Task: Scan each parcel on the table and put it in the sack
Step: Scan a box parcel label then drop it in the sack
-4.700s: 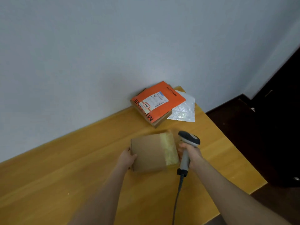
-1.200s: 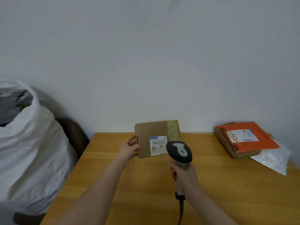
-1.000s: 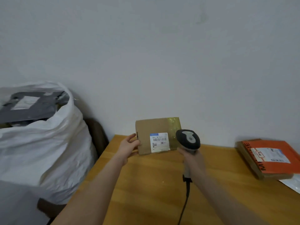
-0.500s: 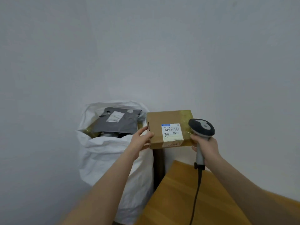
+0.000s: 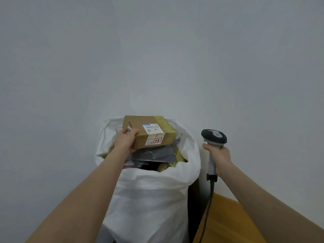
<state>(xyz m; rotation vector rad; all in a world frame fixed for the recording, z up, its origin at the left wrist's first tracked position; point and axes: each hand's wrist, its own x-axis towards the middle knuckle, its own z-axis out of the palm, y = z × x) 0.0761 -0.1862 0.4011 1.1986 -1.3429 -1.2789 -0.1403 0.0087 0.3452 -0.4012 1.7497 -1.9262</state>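
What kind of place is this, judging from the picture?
Probably a small parcel sorting spot in a plain room. A white sack holds mailers, the left hand holds a labelled cardboard parcel over it, and the right hand grips a corded barcode scanner.

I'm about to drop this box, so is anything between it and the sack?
Nothing visible blocks it. The left hand holds the cardboard box over the open white sack; only a grey mailer already inside lies beneath it.
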